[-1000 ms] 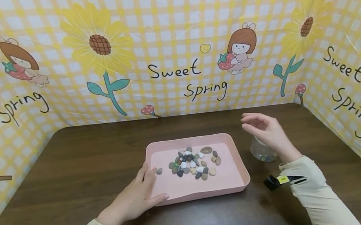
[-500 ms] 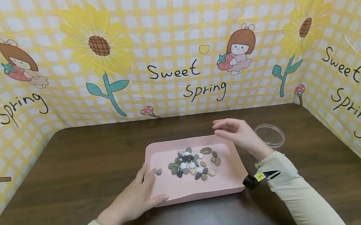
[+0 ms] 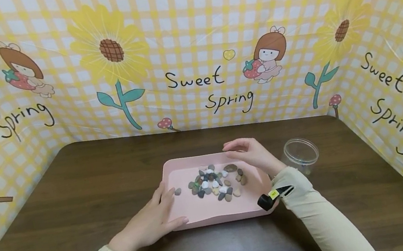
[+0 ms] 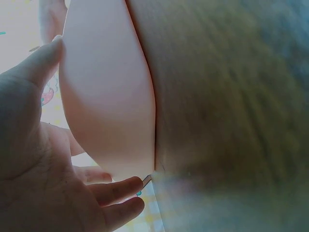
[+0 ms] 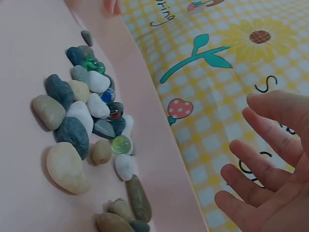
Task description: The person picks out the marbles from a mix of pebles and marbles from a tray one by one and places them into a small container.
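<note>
A pink tray (image 3: 200,214) holds a heap of pebbles (image 3: 222,189) in grey, white and tan. Glass marbles lie among them in the right wrist view: a yellow-green one (image 5: 122,144), a blue one (image 5: 106,95) and clear green ones (image 5: 94,65). My left hand (image 3: 149,220) rests on the tray's left side, fingers spread, with the thumb at the rim. Over the tray's right back part hovers my right hand (image 3: 254,156), its fingers loosely bent and nothing between them. The right forearm hides the tray's right side. A clear jar (image 3: 302,155) stands open right of that hand.
Under everything is a dark brown wooden table (image 3: 95,183). A yellow checked cloth (image 3: 186,34) with printed flowers and words stands as a wall behind and along both sides. One grey pebble (image 3: 178,191) lies apart near my left fingers.
My right hand has moved left from above the jar to over the tray's right back rim, uncovering the jar. My left hand and the tray have stayed put.
</note>
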Available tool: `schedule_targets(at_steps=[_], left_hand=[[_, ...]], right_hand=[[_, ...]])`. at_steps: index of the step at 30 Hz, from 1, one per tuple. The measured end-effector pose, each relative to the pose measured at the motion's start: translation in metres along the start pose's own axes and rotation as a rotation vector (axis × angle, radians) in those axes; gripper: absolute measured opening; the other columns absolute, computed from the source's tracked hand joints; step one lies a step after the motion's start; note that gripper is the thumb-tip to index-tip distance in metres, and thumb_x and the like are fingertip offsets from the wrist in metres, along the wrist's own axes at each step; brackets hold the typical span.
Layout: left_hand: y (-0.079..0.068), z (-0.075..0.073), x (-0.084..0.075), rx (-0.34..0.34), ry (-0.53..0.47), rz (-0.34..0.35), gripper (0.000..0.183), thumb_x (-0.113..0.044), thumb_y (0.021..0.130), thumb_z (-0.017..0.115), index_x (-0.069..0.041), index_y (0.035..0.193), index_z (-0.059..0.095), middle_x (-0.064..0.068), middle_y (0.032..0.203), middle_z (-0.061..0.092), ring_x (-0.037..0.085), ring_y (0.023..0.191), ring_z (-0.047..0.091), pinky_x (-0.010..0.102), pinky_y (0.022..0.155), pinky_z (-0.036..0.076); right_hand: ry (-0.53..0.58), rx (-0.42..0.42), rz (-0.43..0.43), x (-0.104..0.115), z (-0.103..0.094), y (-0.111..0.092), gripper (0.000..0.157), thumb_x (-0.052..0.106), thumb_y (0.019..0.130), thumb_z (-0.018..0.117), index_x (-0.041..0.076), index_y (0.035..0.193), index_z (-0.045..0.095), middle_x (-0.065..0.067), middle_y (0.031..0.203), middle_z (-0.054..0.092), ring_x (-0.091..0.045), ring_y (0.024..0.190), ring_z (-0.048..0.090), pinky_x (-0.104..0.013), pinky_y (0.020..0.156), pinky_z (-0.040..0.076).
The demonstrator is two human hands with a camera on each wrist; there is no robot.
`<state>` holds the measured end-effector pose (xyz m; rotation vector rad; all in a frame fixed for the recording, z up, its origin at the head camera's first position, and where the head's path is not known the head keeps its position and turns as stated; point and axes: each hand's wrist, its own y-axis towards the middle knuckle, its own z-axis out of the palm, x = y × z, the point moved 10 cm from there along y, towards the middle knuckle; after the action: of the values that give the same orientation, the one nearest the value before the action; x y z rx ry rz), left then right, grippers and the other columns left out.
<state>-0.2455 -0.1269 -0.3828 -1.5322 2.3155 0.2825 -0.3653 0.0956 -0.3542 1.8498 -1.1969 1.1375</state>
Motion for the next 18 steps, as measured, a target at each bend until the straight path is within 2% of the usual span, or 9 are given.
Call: schedule_targets(at_steps=[5,11,15,18], left_hand=[[0.001,0.000,0.000,-0.006,0.008,0.007,0.087,-0.061,0.084,0.054,0.001,0.142,0.034,0.032,0.151,0.015,0.046,0.129,0.040,0.052,0.097,0.042],[0.000,-0.001,-0.001,-0.009,0.002,0.008,0.085,-0.058,0.085,0.055,0.001,0.142,0.034,0.032,0.151,0.015,0.046,0.129,0.040,0.052,0.098,0.042],[0.000,0.000,-0.001,-0.004,0.004,0.007,0.086,-0.059,0.085,0.055,0.001,0.142,0.034,0.032,0.151,0.015,0.046,0.130,0.039,0.052,0.098,0.041],[0.000,0.000,0.000,0.003,0.004,0.002,0.087,-0.060,0.084,0.054,0.001,0.143,0.033,0.032,0.151,0.015,0.046,0.130,0.039,0.052,0.098,0.041]], right_hand=[[-0.002,0.029,0.028,-0.007,0.007,0.006,0.031,0.019,0.088,0.064,0.000,0.113,0.064,-0.013,0.133,0.056,-0.025,0.127,0.050,-0.041,0.105,0.039],[-0.029,0.097,0.102,-0.021,0.019,0.013,0.030,0.018,0.088,0.065,0.002,0.113,0.065,-0.008,0.134,0.056,-0.022,0.126,0.051,-0.038,0.103,0.041],[-0.105,0.143,0.128,-0.027,0.027,0.015,0.027,0.021,0.087,0.067,0.007,0.109,0.069,-0.005,0.130,0.059,-0.020,0.122,0.054,-0.038,0.100,0.044],[-0.182,0.161,0.142,-0.030,0.029,0.016,0.023,0.026,0.085,0.068,0.014,0.104,0.072,0.000,0.130,0.060,-0.019,0.123,0.053,-0.041,0.103,0.040]])
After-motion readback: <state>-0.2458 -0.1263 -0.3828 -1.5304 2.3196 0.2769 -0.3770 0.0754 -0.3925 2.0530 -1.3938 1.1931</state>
